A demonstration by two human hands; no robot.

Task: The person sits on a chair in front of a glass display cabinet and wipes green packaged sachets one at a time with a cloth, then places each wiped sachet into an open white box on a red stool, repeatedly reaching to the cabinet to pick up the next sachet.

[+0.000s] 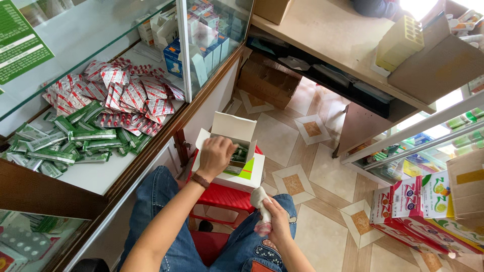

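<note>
right hand (276, 221) rests low on the denim knee (262, 247), fingers curled closed around a crumpled white cloth (259, 199), a pink bit showing under the fist. left hand (216, 156) reaches forward into the open white carton (233, 153); fingers bent down inside it among green blister strips (240, 153), whether they actually pinch one cannot be told from this angle. carton sits on a white box lid with a green-orange corner, both on a red plastic stool (222, 197) just ahead of the knees, lid flap (233, 128) standing upright. risk 1: carton is near the stool's front edge and light; a pull on a snagged strip could tip it off onto the tiled floor (322, 171). risk 2: strips stacked on edge, lifting one could drag neighbours out. risk 3: right hand is occupied, so nothing steadies the carton. further left, the glass cabinet shelf (101, 176) carries loose heaps of green strips (70, 141) and red-white strips (126, 95) close to the open side; an elbow swing could sweep some off. far right, cardboard boxes (423, 201) on the floor, well apart, no concern.
</note>
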